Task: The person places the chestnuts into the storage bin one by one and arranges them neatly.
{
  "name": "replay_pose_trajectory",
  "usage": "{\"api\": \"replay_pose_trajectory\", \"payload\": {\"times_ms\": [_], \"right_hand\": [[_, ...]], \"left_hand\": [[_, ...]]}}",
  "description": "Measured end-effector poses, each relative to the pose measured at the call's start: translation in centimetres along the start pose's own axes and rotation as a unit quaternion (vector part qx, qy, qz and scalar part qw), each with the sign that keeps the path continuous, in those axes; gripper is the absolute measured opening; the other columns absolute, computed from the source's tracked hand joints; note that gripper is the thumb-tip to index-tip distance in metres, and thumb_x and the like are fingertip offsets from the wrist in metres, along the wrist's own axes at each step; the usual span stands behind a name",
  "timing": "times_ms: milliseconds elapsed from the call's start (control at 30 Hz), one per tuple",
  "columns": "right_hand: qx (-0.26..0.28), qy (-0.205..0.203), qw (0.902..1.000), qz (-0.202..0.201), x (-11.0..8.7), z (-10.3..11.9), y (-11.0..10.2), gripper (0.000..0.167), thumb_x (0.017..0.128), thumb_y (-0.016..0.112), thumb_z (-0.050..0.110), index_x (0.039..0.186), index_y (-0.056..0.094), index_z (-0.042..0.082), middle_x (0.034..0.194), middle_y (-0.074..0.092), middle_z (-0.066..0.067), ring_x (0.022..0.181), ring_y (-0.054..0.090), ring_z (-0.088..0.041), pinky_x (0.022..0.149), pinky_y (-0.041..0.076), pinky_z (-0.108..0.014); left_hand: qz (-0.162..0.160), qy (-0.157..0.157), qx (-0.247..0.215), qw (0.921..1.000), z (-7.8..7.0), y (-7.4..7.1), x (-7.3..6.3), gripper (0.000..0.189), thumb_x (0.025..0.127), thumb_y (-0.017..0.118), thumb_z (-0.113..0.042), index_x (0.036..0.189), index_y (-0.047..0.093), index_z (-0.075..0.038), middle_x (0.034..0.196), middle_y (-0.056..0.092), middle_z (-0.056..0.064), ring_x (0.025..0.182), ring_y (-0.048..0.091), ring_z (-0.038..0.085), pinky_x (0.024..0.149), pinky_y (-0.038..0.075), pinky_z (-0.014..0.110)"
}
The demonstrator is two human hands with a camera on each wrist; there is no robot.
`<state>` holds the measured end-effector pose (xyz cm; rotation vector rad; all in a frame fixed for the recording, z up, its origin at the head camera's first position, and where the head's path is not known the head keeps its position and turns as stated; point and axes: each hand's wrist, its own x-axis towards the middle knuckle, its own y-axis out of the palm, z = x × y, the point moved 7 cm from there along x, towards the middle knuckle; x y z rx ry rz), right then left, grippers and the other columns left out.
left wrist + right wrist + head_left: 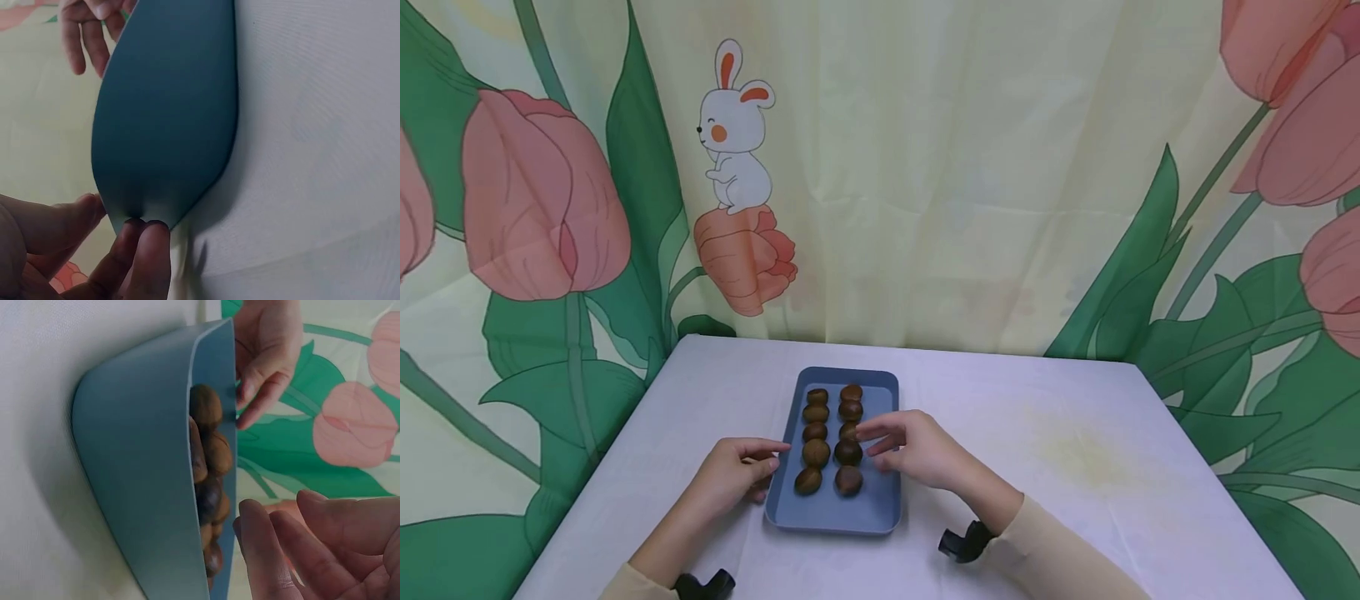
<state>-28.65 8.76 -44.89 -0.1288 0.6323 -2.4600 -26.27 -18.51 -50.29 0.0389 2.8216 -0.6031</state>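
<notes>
A blue-grey rectangular tray (868,517) holds brown chestnuts in two lengthwise rows, a left row (816,453) and a right row (848,481). At the tray's left side is my left hand (730,475); in the left wrist view its fingertips (153,240) touch the tray's outer wall (169,106). Over the right rim reaches my right hand (917,450), its fingers loosely bent above the right row and partly covering a chestnut. The right wrist view shows those fingers (259,544) apart, with nothing between them, above the tray's rim.
A white cloth covers the table (1037,500), with a faint yellowish stain (1090,458) to the right. Behind it hangs a curtain (940,183) printed with tulips, leaves and a rabbit on a carrot. Each wrist wears a black camera mount (966,542).
</notes>
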Motion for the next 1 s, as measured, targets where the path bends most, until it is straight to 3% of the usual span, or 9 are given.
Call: {"api": "replay_pose_trajectory", "payload": {"times_ms": [233, 400, 533, 633, 700, 833, 1000], "right_hand": [[0.021, 0.016, 0.9987, -0.043, -1.4, -0.8, -2.2, 0.049, 0.094, 0.074, -0.004, 0.141, 0.069, 0.010, 0.145, 0.068, -0.021, 0.125, 0.073, -0.038, 0.092, 0.067, -0.035], [-0.017, 0.022, 0.9943, -0.103, -2.5, -1.2, -3.9, 0.053, 0.096, 0.076, 0.000, 0.146, 0.067, 0.015, 0.151, 0.066, -0.014, 0.133, 0.069, -0.036, 0.100, 0.065, -0.042], [-0.060, 0.048, 0.9849, -0.155, -3.6, -1.5, -5.2, 0.059, 0.096, 0.078, 0.004, 0.150, 0.064, 0.023, 0.154, 0.065, -0.008, 0.140, 0.064, -0.037, 0.102, 0.063, -0.048], [-0.105, 0.067, 0.9753, -0.182, -4.4, -1.7, -5.9, 0.064, 0.097, 0.078, 0.009, 0.155, 0.060, 0.028, 0.159, 0.060, -0.003, 0.147, 0.058, -0.035, 0.106, 0.061, -0.051], [-0.138, 0.072, 0.9696, -0.189, -4.8, -1.8, -6.1, 0.066, 0.098, 0.078, 0.014, 0.158, 0.055, 0.028, 0.165, 0.054, -0.003, 0.153, 0.051, -0.034, 0.113, 0.056, -0.054], [-0.207, 0.081, 0.9564, -0.189, -5.7, -2.0, -6.0, 0.077, 0.098, 0.079, 0.025, 0.166, 0.043, 0.021, 0.176, 0.036, -0.010, 0.164, 0.029, -0.042, 0.127, 0.035, -0.067], [-0.305, 0.109, 0.9262, -0.192, -6.7, -2.2, -5.6, 0.091, 0.100, 0.076, 0.042, 0.172, 0.027, 0.018, 0.180, 0.018, -0.020, 0.164, 0.008, -0.057, 0.122, 0.022, -0.084]], "left_hand": [[-0.022, 0.026, 0.074, 0.9967, -1.0, -0.4, -0.5, 0.030, 0.103, 0.072, -0.016, 0.133, 0.077, -0.012, 0.108, 0.074, 0.007, 0.079, 0.065, 0.018, 0.062, 0.061, 0.031], [-0.050, 0.039, 0.150, 0.9866, -2.1, -0.9, -1.1, 0.043, 0.105, 0.070, -0.034, 0.142, 0.070, -0.012, 0.120, 0.076, 0.009, 0.090, 0.071, 0.018, 0.071, 0.063, 0.032], [-0.069, 0.059, 0.232, 0.9685, -3.3, -1.2, -1.7, 0.058, 0.106, 0.065, -0.049, 0.150, 0.063, -0.011, 0.137, 0.073, 0.015, 0.111, 0.075, 0.031, 0.090, 0.065, 0.049], [-0.075, 0.082, 0.278, 0.9543, -4.3, -1.2, -2.3, 0.072, 0.107, 0.057, -0.061, 0.157, 0.055, -0.009, 0.151, 0.064, 0.021, 0.132, 0.066, 0.042, 0.107, 0.056, 0.063], [-0.076, 0.096, 0.291, 0.9487, -4.7, -1.2, -2.7, 0.080, 0.107, 0.049, -0.067, 0.160, 0.050, -0.007, 0.158, 0.056, 0.024, 0.143, 0.057, 0.046, 0.115, 0.049, 0.067], [-0.081, 0.119, 0.317, 0.9376, -5.1, -1.2, -3.6, 0.090, 0.106, 0.039, -0.074, 0.165, 0.041, -0.006, 0.169, 0.039, 0.029, 0.154, 0.039, 0.053, 0.122, 0.038, 0.072], [-0.105, 0.153, 0.363, 0.9133, -5.4, -1.1, -4.2, 0.090, 0.107, 0.040, -0.073, 0.169, 0.034, -0.008, 0.174, 0.022, 0.034, 0.158, 0.020, 0.062, 0.122, 0.024, 0.082]]}}
